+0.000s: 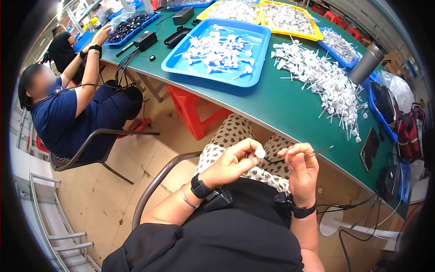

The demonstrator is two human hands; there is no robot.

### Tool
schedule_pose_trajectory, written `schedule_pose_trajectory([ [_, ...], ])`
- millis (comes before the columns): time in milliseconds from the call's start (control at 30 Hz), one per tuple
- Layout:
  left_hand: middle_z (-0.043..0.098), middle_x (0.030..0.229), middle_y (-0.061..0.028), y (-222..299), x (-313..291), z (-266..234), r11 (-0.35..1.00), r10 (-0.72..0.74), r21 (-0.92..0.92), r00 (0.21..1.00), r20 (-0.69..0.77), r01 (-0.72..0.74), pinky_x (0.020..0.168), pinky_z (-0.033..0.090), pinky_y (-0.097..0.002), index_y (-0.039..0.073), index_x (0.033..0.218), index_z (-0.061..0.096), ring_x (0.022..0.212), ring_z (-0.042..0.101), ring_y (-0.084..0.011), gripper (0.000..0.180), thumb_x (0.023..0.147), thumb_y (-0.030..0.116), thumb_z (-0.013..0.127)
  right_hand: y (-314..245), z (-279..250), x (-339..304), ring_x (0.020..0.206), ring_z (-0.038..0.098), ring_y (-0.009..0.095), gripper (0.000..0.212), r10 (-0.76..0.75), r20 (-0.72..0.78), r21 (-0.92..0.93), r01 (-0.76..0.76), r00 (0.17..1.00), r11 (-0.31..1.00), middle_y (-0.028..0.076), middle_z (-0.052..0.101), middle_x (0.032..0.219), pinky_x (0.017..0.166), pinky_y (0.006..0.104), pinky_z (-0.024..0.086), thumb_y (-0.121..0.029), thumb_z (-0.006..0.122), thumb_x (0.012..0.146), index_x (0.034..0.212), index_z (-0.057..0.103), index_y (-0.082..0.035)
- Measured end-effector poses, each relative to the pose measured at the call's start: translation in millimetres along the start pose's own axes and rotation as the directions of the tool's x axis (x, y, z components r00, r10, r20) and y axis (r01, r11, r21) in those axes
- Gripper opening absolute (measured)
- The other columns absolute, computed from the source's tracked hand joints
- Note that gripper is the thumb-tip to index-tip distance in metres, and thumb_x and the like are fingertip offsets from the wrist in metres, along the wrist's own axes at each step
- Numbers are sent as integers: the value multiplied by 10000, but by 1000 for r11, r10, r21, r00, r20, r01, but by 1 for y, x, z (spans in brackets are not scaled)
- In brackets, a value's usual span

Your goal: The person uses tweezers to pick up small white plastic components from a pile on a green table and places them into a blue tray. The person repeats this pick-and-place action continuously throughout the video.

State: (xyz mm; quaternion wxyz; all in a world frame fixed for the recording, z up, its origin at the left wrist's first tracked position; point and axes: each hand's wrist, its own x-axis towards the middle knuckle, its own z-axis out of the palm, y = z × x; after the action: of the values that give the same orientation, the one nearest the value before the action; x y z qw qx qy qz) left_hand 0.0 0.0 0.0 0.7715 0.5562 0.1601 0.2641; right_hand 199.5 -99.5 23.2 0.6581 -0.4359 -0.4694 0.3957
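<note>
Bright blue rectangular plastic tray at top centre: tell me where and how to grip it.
Probably best to grip the tray by its raised left and right walls, coming from the near side. It sits flat close to the edge of the green table, and loose white pieces lie inside, so a two-sided hold should keep it level.

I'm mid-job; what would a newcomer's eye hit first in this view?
Probably the white heap spread over the right of the green table, then the blue tray of similar pieces to its left. Below, over the lap, the left hand pinches one white piece and the right hand holds a thin metal tool.
</note>
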Motion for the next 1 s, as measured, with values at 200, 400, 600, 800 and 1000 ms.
schedule_pose_trajectory([
  [200, 664, 1049, -32, 0, 2, 5, 997, 18, 70, 997, -76, -13, 848, 498, -268, 32, 1084, 648, 998, 614, -109, 113, 973, 55, 653, -10, 8, 11, 758, 495, 174, 380, -116, -7, 319, 112, 993, 941, 46, 504, 847, 844, 369, 433, -350, 401, 1096, 965, 551, -26],
  [400, 703, 1040, -73, -2, 5, 3, 908, 225, 374, 973, -57, -188, 832, 500, -276, 26, 1080, 688, 954, 635, -137, 121, 969, 64, 658, -10, -4, 9, 730, 484, 149, 402, -100, -94, 240, 120, 991, 963, 77, 501, 957, 709, 308, 442, -382, 421, 1087, 944, 556, -32],
  [600, 702, 1059, -61, 1, 6, 4, 849, 252, 486, 968, -23, -209, 842, 502, -291, 28, 1106, 682, 962, 636, -150, 141, 981, 81, 642, -12, 4, 8, 698, 554, 114, 225, -63, -66, 204, 75, 996, 976, 82, 545, 970, 632, 290, 551, -225, 590, 1028, 974, 578, -7],
  [800, 694, 1079, -65, -4, 10, 3, 792, 360, 519, 932, 28, -322, 873, 515, -319, 27, 1106, 675, 995, 640, -176, 139, 994, 88, 622, -15, 6, 7, 901, 695, 202, 128, -10, 5, 190, 9, 1000, 982, 123, 625, 1029, 835, 351, 631, 59, 673, 915, 1017, 606, 20],
  [1000, 688, 1091, -86, -1, 8, 7, 836, 306, 477, 952, 6, -272, 902, 519, -327, 17, 1096, 671, 1024, 644, -195, 134, 999, 90, 614, -18, 8, 4, 952, 701, 218, 156, -4, 29, 175, -1, 1000, 985, 144, 645, 1087, 867, 341, 615, 80, 667, 907, 1044, 625, 19],
])
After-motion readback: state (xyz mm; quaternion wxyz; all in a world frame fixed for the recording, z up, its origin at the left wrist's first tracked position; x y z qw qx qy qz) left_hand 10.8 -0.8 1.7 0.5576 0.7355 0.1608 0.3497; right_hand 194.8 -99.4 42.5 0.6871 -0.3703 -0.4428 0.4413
